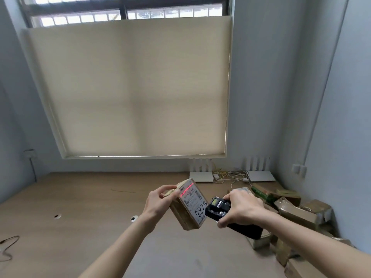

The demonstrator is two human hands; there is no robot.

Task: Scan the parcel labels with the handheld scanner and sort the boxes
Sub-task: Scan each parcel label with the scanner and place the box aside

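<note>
1 small cardboard parcel (187, 205) is held up in the air over the brown table (80, 207), centre-near, with its white label (193, 203) turned toward the camera and tilted down to the right. A red scan line (187, 190) lies across the far upper part of the label; handwritten digits sit at its near end. Left hand (159, 201) grips the parcel at its far left edge, thumb and fingers curled round the top corner, forearm reaching in from the near left. Right hand (242, 210) is wrapped round the black handheld scanner (218, 209), just beside the parcel's right edge, apparently not touching it; scanner head points left at the label, small screen facing up. Judgement: the parcel looks light, since 1 hand carries it by a corner with no visible strain; the board looks stiff and matte, so slip risk seems low. Contents unknown, so fragility cannot be told. Best hold is across the narrow sides or edges, fingers kept off the label so the barcode stays readable. A heap of more boxes (297, 213) lies on the table at the right, against the wall, near to far. 2 white routers (261, 175) with cables stand at the far right under the blind (128, 87).
</note>
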